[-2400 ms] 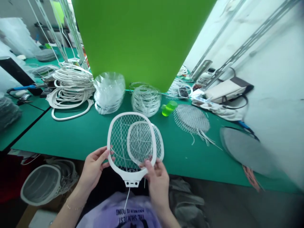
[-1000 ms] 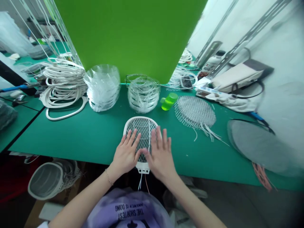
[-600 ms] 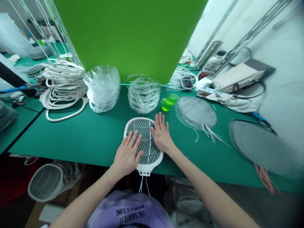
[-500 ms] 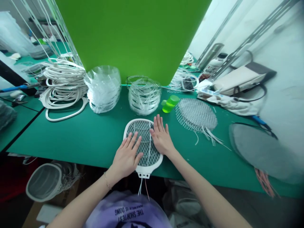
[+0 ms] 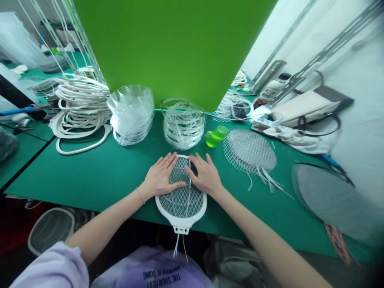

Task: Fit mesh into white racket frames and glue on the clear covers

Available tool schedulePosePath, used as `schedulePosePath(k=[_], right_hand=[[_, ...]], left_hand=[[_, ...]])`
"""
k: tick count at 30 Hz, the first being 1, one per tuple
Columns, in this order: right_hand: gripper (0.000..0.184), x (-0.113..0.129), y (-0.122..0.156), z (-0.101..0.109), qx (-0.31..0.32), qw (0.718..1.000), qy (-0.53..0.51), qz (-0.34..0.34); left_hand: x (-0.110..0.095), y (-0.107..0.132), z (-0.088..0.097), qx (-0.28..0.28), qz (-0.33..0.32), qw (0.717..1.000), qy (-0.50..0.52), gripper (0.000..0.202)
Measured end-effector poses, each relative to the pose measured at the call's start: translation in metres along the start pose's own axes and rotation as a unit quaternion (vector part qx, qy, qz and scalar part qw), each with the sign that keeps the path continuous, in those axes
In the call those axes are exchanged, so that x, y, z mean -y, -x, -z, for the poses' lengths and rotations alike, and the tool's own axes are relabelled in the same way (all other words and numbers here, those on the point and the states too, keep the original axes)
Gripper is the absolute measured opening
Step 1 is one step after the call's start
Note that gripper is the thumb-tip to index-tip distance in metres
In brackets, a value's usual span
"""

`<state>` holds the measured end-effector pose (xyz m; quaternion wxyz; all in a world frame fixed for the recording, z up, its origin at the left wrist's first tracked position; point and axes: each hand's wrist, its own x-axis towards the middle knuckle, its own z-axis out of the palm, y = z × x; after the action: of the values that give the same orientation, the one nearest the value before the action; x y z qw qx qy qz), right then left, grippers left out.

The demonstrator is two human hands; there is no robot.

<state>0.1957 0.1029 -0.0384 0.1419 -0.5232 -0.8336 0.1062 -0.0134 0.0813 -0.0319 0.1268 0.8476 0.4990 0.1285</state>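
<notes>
A: How are the fingers arranged?
B: Left hand [image 5: 159, 178]: palm down, four fingers close together, thumb extended sideways. Right hand [image 5: 207, 176]: palm down, fingers slightly fanned, thumb extended inward. Both rest across the far half of the racket head [image 5: 184, 204].

A: Describe that piece.
B: Rounded white frame, silvery diamond mesh, thin bright lengthwise ribs. It lies flat on the green tabletop [image 5: 120, 176], nearer the person than the green container [image 5: 217, 136] and to its left.

A: Orientation?
B: Long axis front to back; the short, holed neck [image 5: 181, 230] points toward the person. Pale wires [image 5: 176, 246] and one copper-coloured wire [image 5: 185, 251] trail from it.

A: Surroundings, relative to the green container?
B: Left, in order: looped translucent strips [image 5: 184, 125], a glossy clear plastic stack [image 5: 131, 116], piled white frames [image 5: 84, 108]. Right: rounded open-mesh sheets [image 5: 250, 150] with pale strands; farther right, fine grey mesh [image 5: 330, 200] with pinkish strands. Behind: a smooth green panel [image 5: 174, 48].
</notes>
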Motion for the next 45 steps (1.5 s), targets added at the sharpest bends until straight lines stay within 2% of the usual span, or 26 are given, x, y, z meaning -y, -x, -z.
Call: schedulePosePath(k=[2, 6, 8, 12, 14, 17, 19, 21, 23, 26, 31, 35, 40, 43, 45], right_hand=[[0.065, 0.000, -0.006, 0.002, 0.013, 0.999, -0.008, 0.034], [0.070, -0.005, -0.013, 0.000, 0.096, 0.991, -0.023, 0.092], [0.072, -0.009, -0.016, -0.001, 0.109, 0.989, -0.041, 0.090], [0.061, -0.013, -0.015, 0.002, 0.102, 0.987, -0.097, 0.082], [0.062, -0.006, -0.004, 0.003, 0.067, 0.994, -0.071, 0.046], [0.066, 0.013, 0.026, -0.003, -0.013, 0.998, -0.011, -0.067], [0.066, 0.025, 0.046, -0.012, -0.028, 0.992, 0.010, -0.120], [0.065, 0.030, 0.058, -0.022, -0.027, 0.990, 0.017, -0.138], [0.064, 0.030, 0.063, -0.029, -0.040, 0.989, 0.012, -0.142], [0.063, 0.029, 0.061, -0.032, -0.075, 0.987, -0.003, -0.140], [0.067, 0.040, 0.062, -0.023, -0.131, 0.986, 0.012, -0.103], [0.067, 0.058, 0.071, -0.022, -0.134, 0.990, -0.020, -0.051], [0.068, 0.077, 0.086, -0.042, -0.150, 0.988, -0.001, -0.024], [0.067, 0.069, 0.078, -0.037, -0.149, 0.989, -0.020, -0.010], [0.062, 0.047, 0.054, -0.016, -0.188, 0.979, -0.061, -0.043]], left_hand=[[-0.003, -0.002, 0.000, -0.007, 0.014, 1.000, 0.000, 0.097], [-0.003, -0.009, 0.001, -0.002, -0.001, 1.000, 0.008, 0.100], [0.000, -0.012, 0.002, 0.015, -0.020, 0.999, 0.020, 0.103], [0.003, -0.013, 0.003, 0.035, -0.022, 0.999, 0.030, 0.095], [0.001, -0.012, 0.003, 0.028, -0.017, 0.999, 0.022, 0.091], [-0.002, -0.012, 0.004, 0.021, -0.009, 1.000, 0.013, 0.095], [-0.002, -0.014, 0.006, 0.018, -0.003, 1.000, 0.007, 0.100], [-0.003, -0.015, 0.008, 0.016, -0.002, 1.000, -0.004, 0.099], [-0.008, -0.011, 0.010, 0.000, -0.015, 0.999, -0.030, 0.091], [-0.028, 0.011, 0.005, -0.023, -0.030, 0.997, -0.073, 0.073], [-0.066, 0.055, -0.018, -0.009, 0.035, 0.996, -0.078, 0.064], [-0.067, 0.061, -0.026, 0.001, 0.010, 0.997, -0.073, 0.060], [-0.064, 0.058, -0.027, -0.007, 0.009, 0.998, -0.064, 0.065], [-0.067, 0.059, -0.023, 0.018, 0.025, 0.998, -0.059, 0.065], [-0.068, 0.059, -0.018, 0.028, 0.033, 0.998, -0.049, 0.064]])
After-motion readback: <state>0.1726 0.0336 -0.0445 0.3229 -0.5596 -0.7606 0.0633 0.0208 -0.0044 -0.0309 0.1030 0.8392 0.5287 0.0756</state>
